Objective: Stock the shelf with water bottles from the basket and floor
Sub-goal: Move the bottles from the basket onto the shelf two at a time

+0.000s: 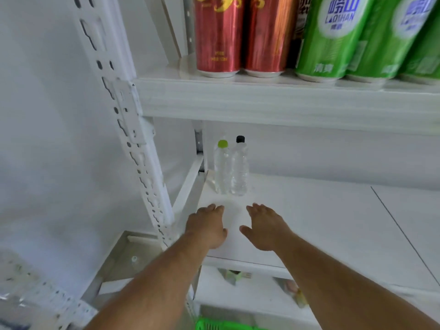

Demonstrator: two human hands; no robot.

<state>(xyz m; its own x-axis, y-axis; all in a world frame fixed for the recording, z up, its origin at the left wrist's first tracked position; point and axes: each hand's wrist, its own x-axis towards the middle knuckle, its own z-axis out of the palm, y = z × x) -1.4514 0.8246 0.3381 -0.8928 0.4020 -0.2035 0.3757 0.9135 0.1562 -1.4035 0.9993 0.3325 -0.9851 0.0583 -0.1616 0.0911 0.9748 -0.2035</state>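
Both grips are released and hold nothing: the left hand (206, 228) and the right hand (265, 228) reach out side by side over the front of the white shelf (321, 222), palms down, fingers straight and slightly spread, with a narrow gap of bare shelf between them. Just beyond the fingertips, toward the back left corner of that shelf, stand two clear water bottles, touching or nearly touching each other: the green-capped bottle (221, 167) ahead of the left hand and the black-capped bottle (239, 167) between the two hands' lines of reach. Both are upright and neither hand touches them. The step in hand looks like the moment just after a pair of bottles is set down, with the rest of the shelf to the right of the grips unfilled, so the stocking seems barely begun. Below the forearms, near the bottom edge of the view, a strip of the green basket (221, 326) shows; its contents are hidden. The next move likely calls for drawing both hands toward the body, lowering them to the basket or floor, and fetching more bottles to line up right of the standing pair. Above the grips, the upper shelf carries red cans (217, 36) and green cans (333, 39).
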